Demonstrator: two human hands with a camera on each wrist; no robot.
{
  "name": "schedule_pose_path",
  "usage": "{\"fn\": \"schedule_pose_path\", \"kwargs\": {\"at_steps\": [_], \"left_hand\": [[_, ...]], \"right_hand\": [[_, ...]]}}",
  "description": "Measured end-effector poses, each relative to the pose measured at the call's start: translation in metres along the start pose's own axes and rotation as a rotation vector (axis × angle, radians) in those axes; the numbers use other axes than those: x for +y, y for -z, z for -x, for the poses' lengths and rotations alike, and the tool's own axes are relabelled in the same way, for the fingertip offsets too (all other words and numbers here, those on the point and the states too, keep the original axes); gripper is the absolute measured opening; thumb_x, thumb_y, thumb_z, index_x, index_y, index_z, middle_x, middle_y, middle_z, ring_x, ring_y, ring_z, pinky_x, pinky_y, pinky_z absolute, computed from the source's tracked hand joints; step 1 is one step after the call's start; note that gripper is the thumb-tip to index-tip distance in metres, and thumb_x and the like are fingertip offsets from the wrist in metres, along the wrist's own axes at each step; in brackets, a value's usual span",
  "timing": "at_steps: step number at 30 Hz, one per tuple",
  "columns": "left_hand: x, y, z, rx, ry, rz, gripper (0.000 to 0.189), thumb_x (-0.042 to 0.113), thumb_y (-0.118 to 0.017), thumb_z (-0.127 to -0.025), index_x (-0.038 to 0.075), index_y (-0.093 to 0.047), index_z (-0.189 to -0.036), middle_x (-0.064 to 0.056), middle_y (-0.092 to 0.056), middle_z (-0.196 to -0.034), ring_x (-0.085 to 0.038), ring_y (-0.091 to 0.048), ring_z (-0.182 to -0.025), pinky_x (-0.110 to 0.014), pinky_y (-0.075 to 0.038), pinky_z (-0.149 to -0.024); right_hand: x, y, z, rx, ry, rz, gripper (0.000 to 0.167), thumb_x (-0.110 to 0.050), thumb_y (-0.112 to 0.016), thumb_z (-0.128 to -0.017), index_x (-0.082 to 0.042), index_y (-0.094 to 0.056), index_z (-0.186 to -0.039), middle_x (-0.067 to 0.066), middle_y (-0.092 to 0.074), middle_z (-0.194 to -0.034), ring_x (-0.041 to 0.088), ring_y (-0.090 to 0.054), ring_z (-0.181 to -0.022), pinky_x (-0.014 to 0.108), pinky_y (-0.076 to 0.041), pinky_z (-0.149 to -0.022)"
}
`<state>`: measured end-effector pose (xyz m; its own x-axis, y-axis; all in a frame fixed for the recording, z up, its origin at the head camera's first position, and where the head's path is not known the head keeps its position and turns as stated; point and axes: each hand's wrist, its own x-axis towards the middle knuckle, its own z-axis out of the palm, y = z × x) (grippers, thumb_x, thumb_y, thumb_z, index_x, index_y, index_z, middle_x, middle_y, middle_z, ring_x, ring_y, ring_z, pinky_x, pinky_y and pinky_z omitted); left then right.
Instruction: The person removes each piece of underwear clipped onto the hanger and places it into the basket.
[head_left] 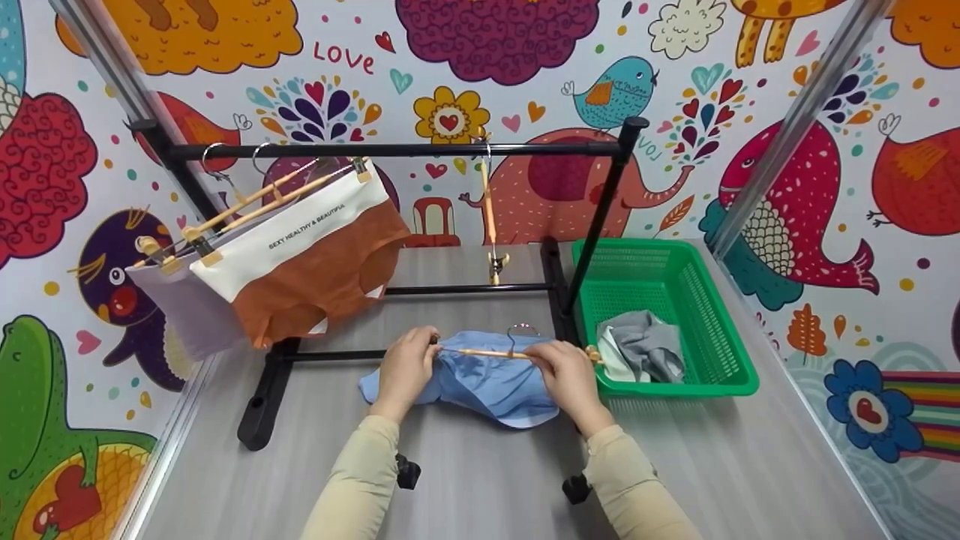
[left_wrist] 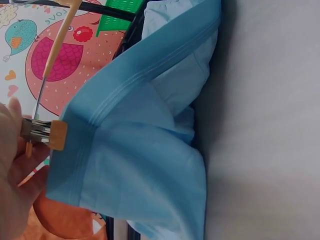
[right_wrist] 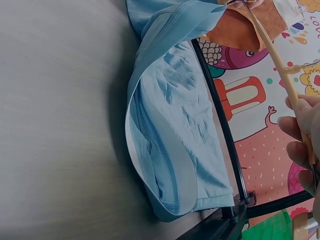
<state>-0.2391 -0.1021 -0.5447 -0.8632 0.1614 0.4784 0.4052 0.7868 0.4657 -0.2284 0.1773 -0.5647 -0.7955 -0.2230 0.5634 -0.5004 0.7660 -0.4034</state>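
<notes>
Light blue underpants lie bunched on the grey surface under a wooden clip hanger. My left hand pinches the metal clip at the hanger's left end. In the left wrist view the clip's wooden pad bites one end of the waistband. My right hand grips the right part of the wooden bar. The right wrist view shows the far side of the waistband hanging loose, away from the right-hand clip.
A black garment rack stands behind, with brown-and-white underpants and a lilac pair hung at left. An unused clip hanger hangs at right. Grey and white cloth lies in a green basket.
</notes>
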Motion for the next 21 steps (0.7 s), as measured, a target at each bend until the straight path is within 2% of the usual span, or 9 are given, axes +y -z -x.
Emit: {"fn": "schedule_pose_path", "kwargs": {"at_steps": [11, 21], "left_hand": [[-0.0004, -0.0025, -0.0029, 0.048, -0.003, -0.006, 0.013, 0.008, -0.073, -0.087, 0.009, -0.063, -0.095, -0.008, -0.068, -0.095, -0.029, -0.066, -0.09, -0.048, -0.049, -0.08], [-0.0007, -0.0002, -0.0089, 0.121, -0.073, 0.014, 0.014, 0.005, -0.073, -0.085, 0.008, -0.063, -0.095, -0.008, -0.069, -0.093, -0.028, -0.066, -0.092, -0.049, -0.047, -0.089]], "right_hand": [[-0.001, -0.0001, -0.0026, -0.005, -0.014, 0.005, 0.012, -0.011, -0.073, -0.089, -0.018, -0.076, -0.098, -0.005, -0.071, -0.09, 0.018, -0.064, -0.083, 0.039, -0.05, -0.075], [-0.002, -0.0002, -0.0051, 0.045, 0.018, -0.004, 0.011, -0.012, -0.074, -0.088, -0.018, -0.076, -0.097, -0.005, -0.07, -0.089, 0.018, -0.065, -0.081, 0.039, -0.051, -0.073]]}}
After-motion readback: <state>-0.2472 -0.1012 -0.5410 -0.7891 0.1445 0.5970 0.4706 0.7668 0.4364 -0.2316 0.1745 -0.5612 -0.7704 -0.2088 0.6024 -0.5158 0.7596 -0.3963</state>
